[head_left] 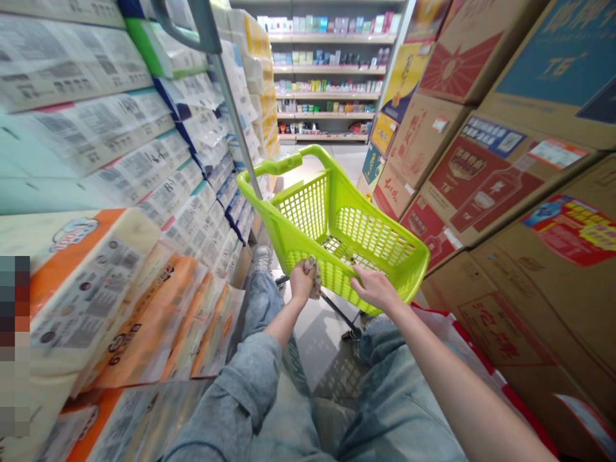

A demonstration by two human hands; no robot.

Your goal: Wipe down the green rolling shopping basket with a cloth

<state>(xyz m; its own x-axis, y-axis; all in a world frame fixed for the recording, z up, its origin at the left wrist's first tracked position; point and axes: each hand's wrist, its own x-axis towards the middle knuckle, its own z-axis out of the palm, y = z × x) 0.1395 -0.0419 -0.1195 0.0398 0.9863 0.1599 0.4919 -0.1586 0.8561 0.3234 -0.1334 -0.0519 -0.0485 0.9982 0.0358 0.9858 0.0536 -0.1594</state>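
Note:
A bright green plastic shopping cart (389,221) with a latticed basket stands between my knees, side-on to me. My left hand (301,282) is closed around a crumpled, stained cloth (315,277), close against the basket's near side wall. My right hand (375,287) grips the near rim of the basket, with the fingers over the edge and the thumb in front. Inside, the basket shows its bare lattice floor. The cart's push handle (283,164) points to the far left, and a grey pole (235,115) rises beside it.
Packs of tissue paper (139,314) are piled on my left. Stacked cardboard cartons (481,173) line the right side, with a red-and-white bag (462,333) by my right leg. Shelves of small goods (332,67) stand at the aisle's far end.

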